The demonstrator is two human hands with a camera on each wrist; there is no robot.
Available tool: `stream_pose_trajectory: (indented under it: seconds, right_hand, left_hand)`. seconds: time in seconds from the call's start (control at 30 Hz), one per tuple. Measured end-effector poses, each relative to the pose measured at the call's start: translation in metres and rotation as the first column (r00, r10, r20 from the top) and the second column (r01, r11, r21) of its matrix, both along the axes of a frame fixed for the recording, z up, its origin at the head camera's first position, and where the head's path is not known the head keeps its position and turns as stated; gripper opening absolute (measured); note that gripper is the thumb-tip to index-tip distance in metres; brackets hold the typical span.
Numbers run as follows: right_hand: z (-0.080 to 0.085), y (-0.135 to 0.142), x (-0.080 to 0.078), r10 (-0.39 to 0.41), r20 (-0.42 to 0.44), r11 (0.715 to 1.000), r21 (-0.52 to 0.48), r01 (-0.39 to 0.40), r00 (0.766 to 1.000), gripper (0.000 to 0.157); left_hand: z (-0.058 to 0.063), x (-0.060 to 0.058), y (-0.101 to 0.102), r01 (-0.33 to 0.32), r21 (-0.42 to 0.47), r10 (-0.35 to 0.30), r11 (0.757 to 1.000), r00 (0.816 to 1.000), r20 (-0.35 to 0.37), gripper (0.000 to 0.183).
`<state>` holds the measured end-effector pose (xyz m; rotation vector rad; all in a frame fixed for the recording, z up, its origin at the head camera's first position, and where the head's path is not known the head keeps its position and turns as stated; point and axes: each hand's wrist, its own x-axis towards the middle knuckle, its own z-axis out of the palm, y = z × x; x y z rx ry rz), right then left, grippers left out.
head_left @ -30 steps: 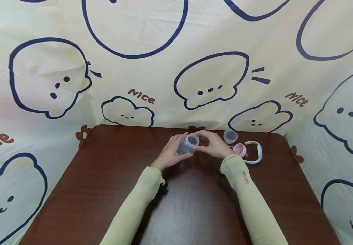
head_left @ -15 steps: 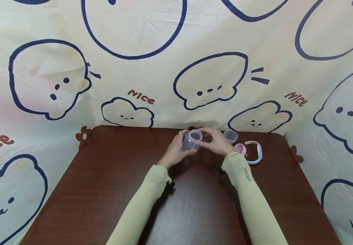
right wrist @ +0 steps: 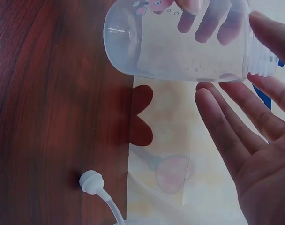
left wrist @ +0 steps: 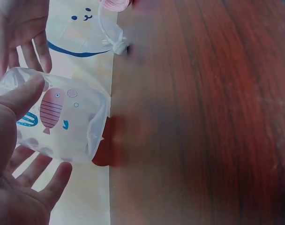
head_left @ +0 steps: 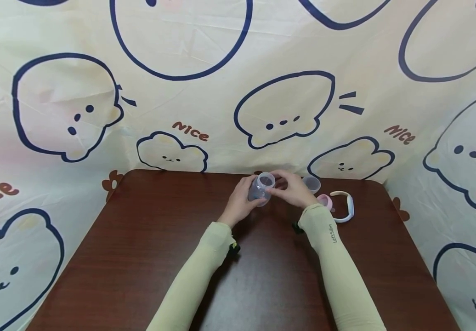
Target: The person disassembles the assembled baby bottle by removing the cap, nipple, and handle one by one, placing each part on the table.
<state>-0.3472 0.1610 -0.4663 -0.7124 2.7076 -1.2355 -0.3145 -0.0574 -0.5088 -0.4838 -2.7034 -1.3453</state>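
A clear, uncapped baby bottle [head_left: 256,191] is held above the far part of the table, its mouth facing up toward the head view. My left hand [head_left: 236,201] grips the body, thumb on one side and fingers on the other. Pink and blue sea-animal prints show on its wall in the left wrist view. With thumb and fingers on either side of the bottle's threaded neck [right wrist: 260,58], my right hand [head_left: 296,191] pinches it; the remaining fingers extend below. I see nothing inside the bottle.
Right of my hands lie a clear cup-shaped cover [head_left: 311,184], a pink collar [head_left: 324,201] and a curved blue-and-cream handle [head_left: 350,207]. A straw with a white weighted end [right wrist: 92,182] lies on the table [head_left: 147,257]. A printed cloth [head_left: 221,151] hangs behind the far edge.
My left hand and the bottle have moved a little right and farther away. My right hand stays at the bottle's neck, having shifted slightly. The loose parts have not moved.
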Motion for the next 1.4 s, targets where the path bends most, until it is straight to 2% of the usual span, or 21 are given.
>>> stream_pose_trajectory:
  seconds: [0.3,0.53,1.03,1.17,1.4]
  right_hand:
    - [-0.003,-0.001,-0.001,-0.024,-0.007,1.0,-0.008,0.024,1.0,0.052]
    - [-0.007,0.0,-0.001,-0.038,-0.011,0.999,0.0,0.038,0.999,0.051]
    - [-0.015,-0.005,0.0,-0.068,-0.003,0.998,0.017,0.068,0.998,0.051]
    - [-0.018,-0.004,0.001,-0.074,-0.008,0.997,0.031,0.075,0.997,0.052]
    - [-0.018,-0.006,-0.001,-0.078,-0.018,0.996,0.029,0.079,0.997,0.052]
  left_hand:
    - [-0.005,-0.003,0.004,-0.023,-0.003,0.023,1.0,1.0,-0.019,0.078]
    - [-0.006,-0.004,0.007,-0.01,0.001,0.01,1.0,1.0,-0.002,0.077]
    - [-0.015,-0.003,0.009,-0.028,0.017,0.027,0.999,0.999,0.044,0.078]
    - [-0.019,-0.002,0.01,-0.02,0.021,0.02,1.0,0.999,0.035,0.078]
    - [-0.017,-0.003,0.009,-0.014,0.011,0.014,1.0,0.999,0.035,0.079]
